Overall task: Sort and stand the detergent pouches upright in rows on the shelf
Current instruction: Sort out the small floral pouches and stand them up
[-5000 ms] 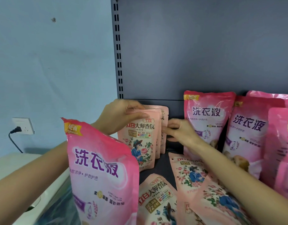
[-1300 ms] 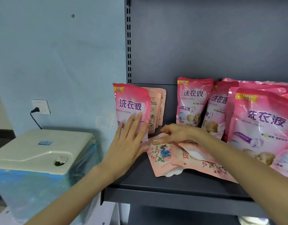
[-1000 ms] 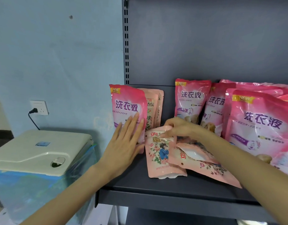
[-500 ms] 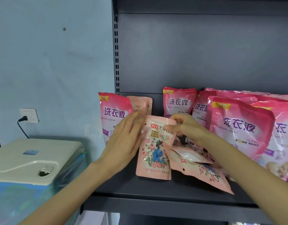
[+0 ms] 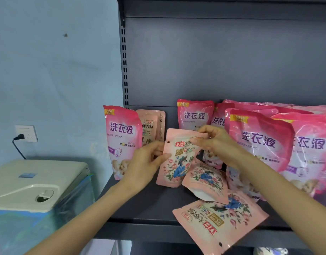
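1. Pale-pink floral pouch (image 5: 178, 159) stood upright over the shelf (image 5: 149, 205), held between our two hands; we could not tell if its base touched.
2. Our left hand (image 5: 145, 162) gripped its left edge, thumb on the front.
3. Our right hand (image 5: 213, 142) pinched its top right corner.
4. Two flat pouches (image 5: 221, 219) lay just right of it.
5. Bright-pink pouches (image 5: 259, 140) stood upright on both sides.

A pale floral pouch (image 5: 178, 162) is upright on the shelf (image 5: 149, 205), held by the left hand (image 5: 143, 166) and right hand (image 5: 213, 142). Two more floral pouches (image 5: 206, 181) lie flat just right of it. Bright pink pouches (image 5: 258, 140) stand on both sides, small pale pouches (image 5: 151, 124) behind
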A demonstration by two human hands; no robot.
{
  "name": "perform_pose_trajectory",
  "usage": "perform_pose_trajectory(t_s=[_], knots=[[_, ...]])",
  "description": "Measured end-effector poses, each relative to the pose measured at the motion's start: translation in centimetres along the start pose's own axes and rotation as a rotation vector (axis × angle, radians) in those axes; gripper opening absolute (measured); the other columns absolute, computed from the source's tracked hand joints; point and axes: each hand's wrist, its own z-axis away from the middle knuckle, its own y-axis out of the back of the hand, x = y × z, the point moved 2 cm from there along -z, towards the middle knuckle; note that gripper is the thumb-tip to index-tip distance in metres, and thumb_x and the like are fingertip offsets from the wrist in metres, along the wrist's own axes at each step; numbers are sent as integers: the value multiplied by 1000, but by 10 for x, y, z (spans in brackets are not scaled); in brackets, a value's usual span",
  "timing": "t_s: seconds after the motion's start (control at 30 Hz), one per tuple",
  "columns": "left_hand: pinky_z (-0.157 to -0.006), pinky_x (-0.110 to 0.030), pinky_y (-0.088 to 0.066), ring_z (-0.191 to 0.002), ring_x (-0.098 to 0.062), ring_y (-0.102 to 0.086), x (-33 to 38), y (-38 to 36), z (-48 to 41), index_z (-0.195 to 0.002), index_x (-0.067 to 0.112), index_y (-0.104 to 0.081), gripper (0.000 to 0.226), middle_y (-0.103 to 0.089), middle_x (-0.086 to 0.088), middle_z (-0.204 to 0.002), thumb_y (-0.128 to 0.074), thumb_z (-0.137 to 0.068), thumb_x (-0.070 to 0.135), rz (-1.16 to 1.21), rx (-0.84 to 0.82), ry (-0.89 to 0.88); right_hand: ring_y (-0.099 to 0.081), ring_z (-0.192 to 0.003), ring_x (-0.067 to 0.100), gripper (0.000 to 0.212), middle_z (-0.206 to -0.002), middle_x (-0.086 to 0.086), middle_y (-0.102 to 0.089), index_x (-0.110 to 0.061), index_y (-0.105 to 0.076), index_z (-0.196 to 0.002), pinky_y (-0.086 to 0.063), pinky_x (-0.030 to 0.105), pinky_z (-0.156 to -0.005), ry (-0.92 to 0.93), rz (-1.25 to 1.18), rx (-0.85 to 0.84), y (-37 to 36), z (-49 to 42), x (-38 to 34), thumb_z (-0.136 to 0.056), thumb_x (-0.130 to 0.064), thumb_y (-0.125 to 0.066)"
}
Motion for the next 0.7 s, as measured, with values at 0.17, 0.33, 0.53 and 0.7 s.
perform_pose_trajectory(t_s=[0.17, 0.33, 0.53, 0.7], knots=[[-65, -18, -53, -77, -4, -68, -4, 0, -4, -82, 23, -67, 14, -71, 10, -83, -64, -85, 10, 134, 5, 88, -64, -64, 0, 11, -77, -4, -65, -14, -63, -80, -51, 13, -54, 22, -47, 2, -6, 1, 0, -78, -5, -68], [-64, -24, -57, -75, -10, -70, -8, 2, -3, -75, 18, -68, 15, -72, 8, -78, -65, -83, 7, 197, 64, 146, -68, -82, 4, 21, -93, -6, -70, -17, -65, -99, -57, 20, -68, -49, -28, -72, -7, 0, 12, -80, -10, -68], [-72, -34, -59, -78, -12, -71, -10, 9, 0, -79, 17, -70, 12, -73, 7, -77, -66, -81, 6, 238, 70, 180, -70, -77, 5, 20, -92, -2, -71, -17, -66, -95, -55, 18, -62, -55, -78, -53, -12, 6, 16, -80, -4, -67], [-55, -19, -54, -72, -9, -70, -4, 28, 5, -81, 16, -69, 10, -73, 7, -79, -66, -81, 6, 293, 128, 159, -71, -81, 9, 23, -94, -1, -72, -16, -67, -98, -57, 22, -65, -61, -140, -86, -23, 6, 7, -79, -4, -68]])
